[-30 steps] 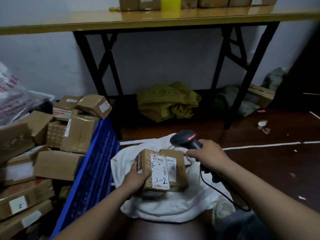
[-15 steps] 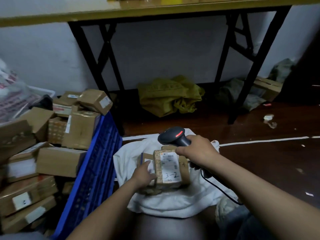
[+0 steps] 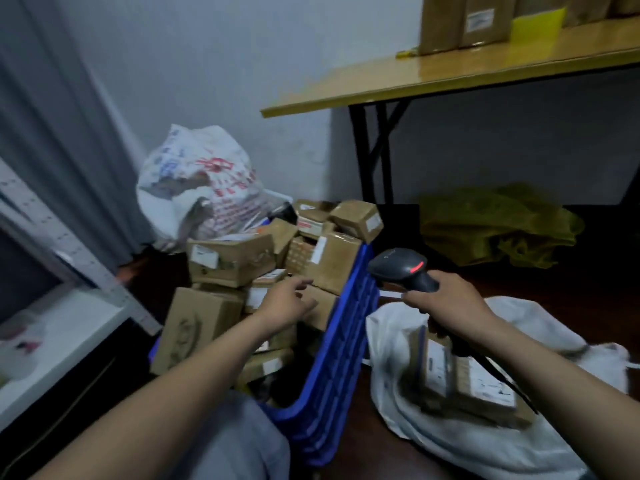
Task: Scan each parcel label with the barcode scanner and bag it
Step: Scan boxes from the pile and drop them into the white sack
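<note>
Cardboard parcels point(image 3: 221, 261), presumably unscanned, heaped in blue crate point(image 3: 343, 348), left. My left hand point(image 3: 287, 303): fingers loose, empty, hovering over heap; step is picking one, label upward; neighbours crowd it. My right hand point(image 3: 446, 306): wrapped round scanner point(image 3: 401, 268) handle. White bag point(image 3: 388, 327), near right: holds labelled boxes point(image 3: 481, 379).

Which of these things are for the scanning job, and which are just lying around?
For the job: black handheld barcode scanner in the right hand; brown cardboard parcels in the blue plastic crate; white soft bag.
Lying about: crumpled yellow-green bag under the wooden folding table; printed white plastic sack.
</note>
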